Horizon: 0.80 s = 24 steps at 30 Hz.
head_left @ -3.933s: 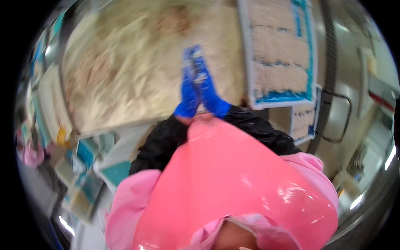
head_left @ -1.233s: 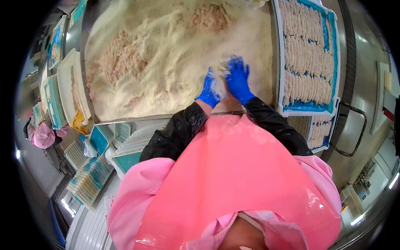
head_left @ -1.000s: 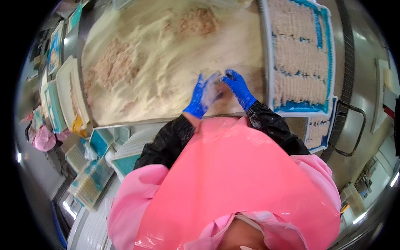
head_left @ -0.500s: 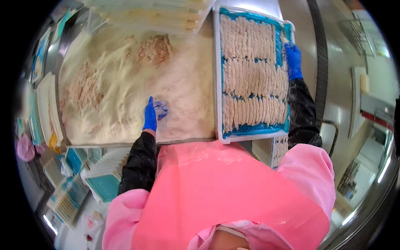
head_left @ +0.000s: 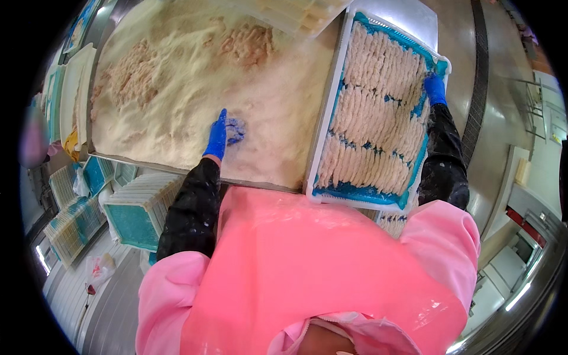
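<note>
My left hand (head_left: 222, 135), in a blue glove, rests in the pale powder (head_left: 272, 130) of a wide metal-edged bin. Its thumb stands apart and the powder-coated fingers are spread, with nothing visible in them. At the far right edge of a white tray (head_left: 319, 154) is my right hand (head_left: 435, 89), also blue-gloved. Its fingers are bunched down beside the coated strips (head_left: 378, 109), and whatever they hold is hidden. Those pale strips, which look like breaded meat, lie in three rows on a blue liner (head_left: 367, 195).
Heaps of raw pinkish meat pieces (head_left: 248, 44) (head_left: 133, 74) lie in the powder. Stacked translucent trays (head_left: 296, 15) overhang the bin's far edge. More trays (head_left: 127, 222) stand low at the left, and another filled tray (head_left: 391, 223) sits beneath the tray of strips.
My right hand has moved from holding a pale strip over the blue gap to pressing down at the tray's far right. My left hand stays in the powder. The whole view has turned.
</note>
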{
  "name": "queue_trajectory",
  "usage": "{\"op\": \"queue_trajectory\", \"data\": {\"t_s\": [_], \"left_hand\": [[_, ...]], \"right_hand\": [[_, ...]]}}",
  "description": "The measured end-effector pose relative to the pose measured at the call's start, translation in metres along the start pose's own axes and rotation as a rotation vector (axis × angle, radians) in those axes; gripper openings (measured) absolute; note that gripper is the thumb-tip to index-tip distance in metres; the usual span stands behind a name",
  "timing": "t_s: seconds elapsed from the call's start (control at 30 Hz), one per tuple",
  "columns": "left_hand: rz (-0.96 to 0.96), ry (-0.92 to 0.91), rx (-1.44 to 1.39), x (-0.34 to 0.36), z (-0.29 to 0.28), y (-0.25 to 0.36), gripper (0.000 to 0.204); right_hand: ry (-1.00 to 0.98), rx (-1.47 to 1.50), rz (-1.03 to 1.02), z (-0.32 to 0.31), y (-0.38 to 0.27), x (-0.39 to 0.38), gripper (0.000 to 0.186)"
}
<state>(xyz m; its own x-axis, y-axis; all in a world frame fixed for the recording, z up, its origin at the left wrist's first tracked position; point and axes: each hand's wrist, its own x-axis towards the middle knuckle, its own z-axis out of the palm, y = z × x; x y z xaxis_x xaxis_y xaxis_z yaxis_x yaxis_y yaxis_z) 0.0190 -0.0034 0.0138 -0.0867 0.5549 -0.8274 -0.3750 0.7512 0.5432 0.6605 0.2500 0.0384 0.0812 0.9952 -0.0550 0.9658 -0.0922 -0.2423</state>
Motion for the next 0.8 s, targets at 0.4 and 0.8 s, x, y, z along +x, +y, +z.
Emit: {"op": "queue_trajectory", "data": {"t_s": [0.4, 0.8], "left_hand": [[-0.094, -0.179, 0.005, -0.004, -0.011, 0.004, 0.048], [-0.017, -0.318, 0.212, -0.003, -0.084, 0.027, 0.034]], "right_hand": [[0.144, 0.801, -0.344, 0.016, -0.249, -0.163, 0.030], [0.191, 0.802, -0.240, 0.199, -0.444, -0.210, 0.034]]}}
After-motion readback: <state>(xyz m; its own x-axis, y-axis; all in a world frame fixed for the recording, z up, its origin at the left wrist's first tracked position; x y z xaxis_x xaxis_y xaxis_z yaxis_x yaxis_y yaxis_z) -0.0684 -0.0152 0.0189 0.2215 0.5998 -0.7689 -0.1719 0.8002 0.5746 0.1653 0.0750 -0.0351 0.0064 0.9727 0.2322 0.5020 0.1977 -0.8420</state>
